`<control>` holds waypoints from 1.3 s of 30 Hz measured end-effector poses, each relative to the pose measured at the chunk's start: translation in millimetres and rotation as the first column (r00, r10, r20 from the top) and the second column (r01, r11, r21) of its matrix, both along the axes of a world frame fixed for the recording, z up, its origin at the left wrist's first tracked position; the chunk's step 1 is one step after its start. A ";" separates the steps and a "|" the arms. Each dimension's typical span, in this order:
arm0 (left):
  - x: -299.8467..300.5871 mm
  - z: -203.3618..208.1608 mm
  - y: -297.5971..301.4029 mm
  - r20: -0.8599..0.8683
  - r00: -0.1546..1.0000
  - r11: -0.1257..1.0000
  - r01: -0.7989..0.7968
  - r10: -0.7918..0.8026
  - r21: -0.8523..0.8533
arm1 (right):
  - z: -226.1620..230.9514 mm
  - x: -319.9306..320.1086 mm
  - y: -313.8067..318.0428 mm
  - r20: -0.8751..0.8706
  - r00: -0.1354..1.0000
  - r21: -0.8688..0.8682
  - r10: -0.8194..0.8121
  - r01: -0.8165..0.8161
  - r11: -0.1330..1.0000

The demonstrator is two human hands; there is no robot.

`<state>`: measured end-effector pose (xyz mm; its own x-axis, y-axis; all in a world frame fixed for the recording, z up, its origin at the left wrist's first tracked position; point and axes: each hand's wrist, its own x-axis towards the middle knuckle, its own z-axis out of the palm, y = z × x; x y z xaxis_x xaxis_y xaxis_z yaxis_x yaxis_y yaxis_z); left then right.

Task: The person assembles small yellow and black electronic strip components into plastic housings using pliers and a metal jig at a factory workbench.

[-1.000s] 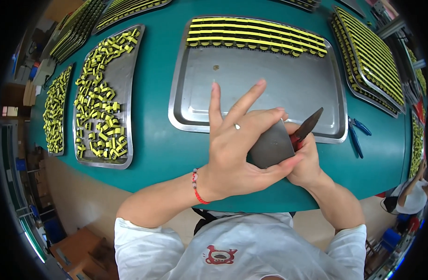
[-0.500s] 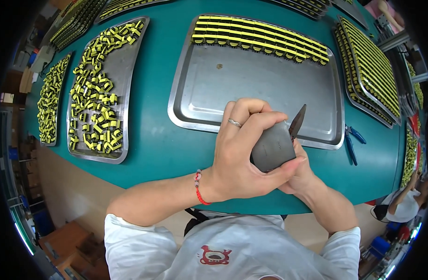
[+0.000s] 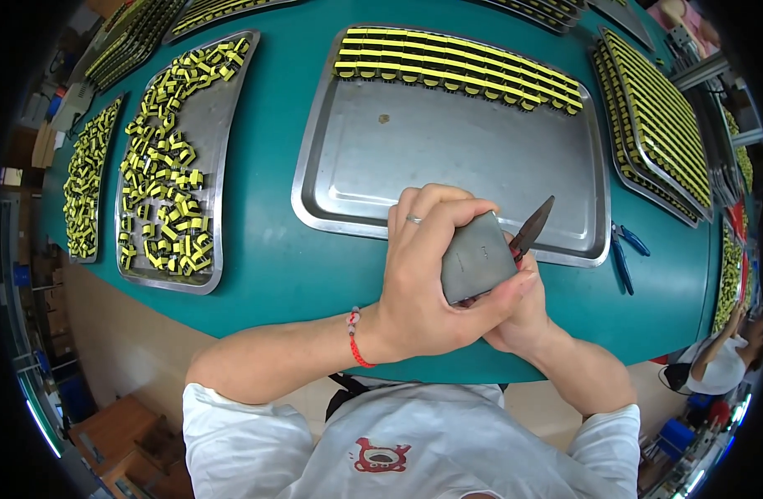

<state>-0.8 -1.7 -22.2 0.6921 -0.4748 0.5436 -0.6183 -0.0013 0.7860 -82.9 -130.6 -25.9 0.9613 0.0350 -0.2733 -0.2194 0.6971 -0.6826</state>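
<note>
My left hand (image 3: 419, 287), with a ring and a red bracelet, is closed round a dark grey, flat-faced block (image 3: 478, 259), its thumb and fingers on opposite edges. Behind the block, my right hand (image 3: 521, 320) is closed on pliers (image 3: 534, 226). Their dark pointed jaws stick up to the right past the block, with a bit of red at their base; the handles are mostly hidden. Both hands are held together over the near edge of a metal tray (image 3: 448, 166). Rows of yellow-and-black parts (image 3: 460, 71) fill the tray's far side.
At left, a tray (image 3: 218, 208) of loose yellow-and-black parts lies beside another heaped tray (image 3: 86, 183). Blue-handled pliers (image 3: 622, 262) rest on the green table (image 3: 265, 241) at right. Stacked filled trays (image 3: 660, 125) stand beyond them. Another person (image 3: 718, 366) shows at far right.
The block has turned in my left hand, showing more of its broad face. The pliers' jaws have tipped further right and slightly lower. The whole view has shifted slightly.
</note>
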 end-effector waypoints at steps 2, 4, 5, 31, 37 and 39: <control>0.1 -2.2 -0.6 0.016 1.000 1.000 -0.014 0.014 -0.017 | 0.3 0.3 0.9 0.013 1.000 0.021 -0.009 0.009 1.000; -1.4 1.7 -1.4 0.021 0.999 0.999 -0.042 0.043 -0.011 | -0.3 0.9 -0.1 0.026 0.999 0.043 -0.019 0.018 0.999; -2.0 3.4 -1.8 0.026 0.997 0.998 -0.070 0.070 -0.006 | -0.4 1.4 -1.0 0.039 0.999 0.045 -0.003 0.002 0.999; -1.2 -8.2 3.2 0.053 0.999 1.000 0.000 0.001 -0.027 | -5.9 0.3 4.0 0.118 0.992 -0.097 -0.033 0.044 0.994; 7.0 1.6 7.1 0.120 0.993 0.996 0.009 -0.019 0.087 | -5.2 0.0 6.7 0.296 0.939 -0.305 -0.176 0.268 0.914; 10.7 5.3 10.1 0.087 0.994 0.993 0.064 -0.073 0.100 | -1.3 -0.5 9.8 0.346 0.923 -0.397 -0.170 0.309 0.864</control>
